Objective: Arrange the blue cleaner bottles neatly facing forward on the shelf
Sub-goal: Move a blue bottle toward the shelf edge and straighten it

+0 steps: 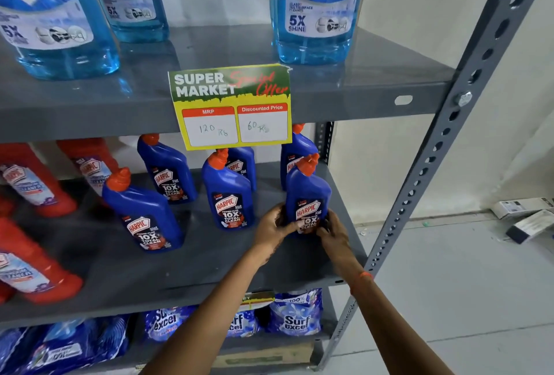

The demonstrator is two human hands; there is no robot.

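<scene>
hands: left hand [274, 229] and right hand [332, 232] both clasp the base of the dark blue plastic cleaner bottle with orange cap [308, 194], label forward.
held bottle: upright at right end of grey metal middle shelf [209, 266], just below-right of yellow price card [232, 107].
handling: rigid, smooth plastic, likely liquid-heavy; grip low body, not neck.
farther bottles: more blue bottles [229, 191] left of and behind it, well below the card.
</scene>
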